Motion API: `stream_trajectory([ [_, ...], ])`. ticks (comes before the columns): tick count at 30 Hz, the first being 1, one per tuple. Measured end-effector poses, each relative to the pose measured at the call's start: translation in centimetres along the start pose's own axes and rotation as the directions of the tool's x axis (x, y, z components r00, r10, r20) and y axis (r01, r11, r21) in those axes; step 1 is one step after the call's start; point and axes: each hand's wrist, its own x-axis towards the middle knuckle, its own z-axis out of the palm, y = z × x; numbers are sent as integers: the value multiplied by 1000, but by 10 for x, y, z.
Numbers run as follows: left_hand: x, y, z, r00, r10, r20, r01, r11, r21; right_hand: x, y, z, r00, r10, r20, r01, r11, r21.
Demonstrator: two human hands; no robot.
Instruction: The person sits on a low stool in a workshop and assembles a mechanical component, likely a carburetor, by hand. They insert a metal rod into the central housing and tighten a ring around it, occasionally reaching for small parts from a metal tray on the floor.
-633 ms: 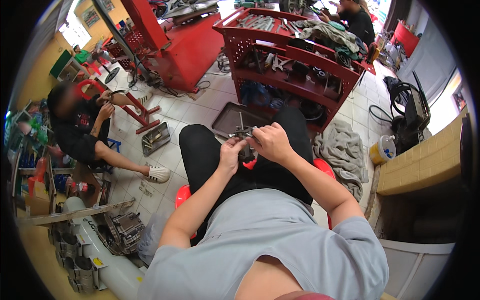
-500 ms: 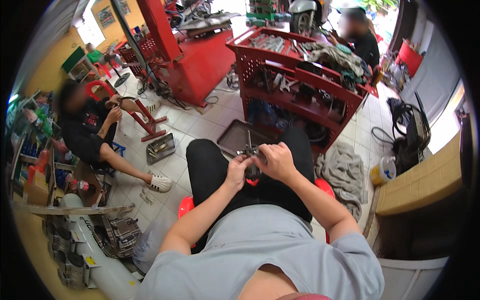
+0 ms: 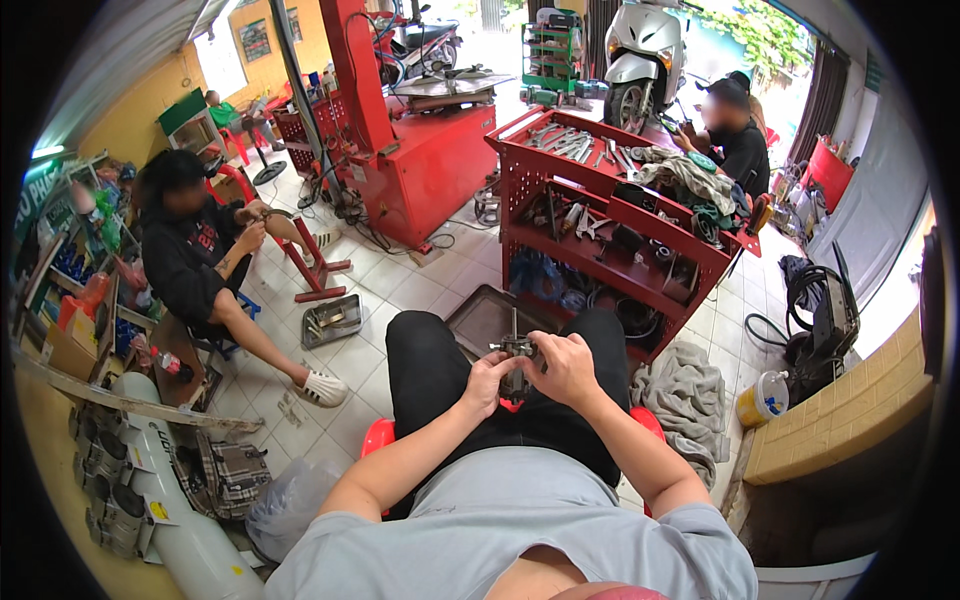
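Between my knees I hold a small dark metal part (image 3: 514, 347) with a thin rod pointing away from me; its exact kind I cannot make out. My left hand (image 3: 482, 386) grips its left side, fingers closed round it. My right hand (image 3: 564, 369) closes on the right side, thumb and fingers pressed to the metal. The palms hide much of its lower end. Just beyond it, a dark shallow metal tray (image 3: 468, 322) lies on the tiled floor.
A red tool trolley (image 3: 610, 200) with wrenches and rags stands ahead right. Left, a seated person (image 3: 195, 245) works beside a red metal stand (image 3: 318, 270) and small parts tray (image 3: 332, 320). Grey cloths (image 3: 682, 395) and a bucket (image 3: 762, 398) lie right; a scooter (image 3: 640, 60) stands beyond.
The view has tilted up, so the surroundings sit lower in the picture. Both hands keep hold of the metal part; my right fingers have shifted and more of its top shows.
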Motion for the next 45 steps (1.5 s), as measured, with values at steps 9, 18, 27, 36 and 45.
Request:
stream_trajectory([
  [9, 2, -7, -5, 1000, -19, -17, 19, 1000, -2, -6, 17, 24, 987, -150, -56, 153, 987, 44],
  [18, 25, 41, 43, 985, 166, 55, -165, 986, -19, 60, 5, -26, 969, -238, -68, 220, 955, -201],
  [27, 12, 107, 109, 840, 483, 248, -526, 837, 150, 82, -32, -94, 902, -194, -386, 121, 971, -207],
  [36, -35, 116, 107, 805, 521, 285, -589, 762, 271, 59, -58, -115, 941, -216, -259, 159, 962, -224],
  [45, -40, 124, 104, 509, 734, 450, -846, 331, 418, 51, -75, -125, 947, -138, -291, 122, 990, -73],
])
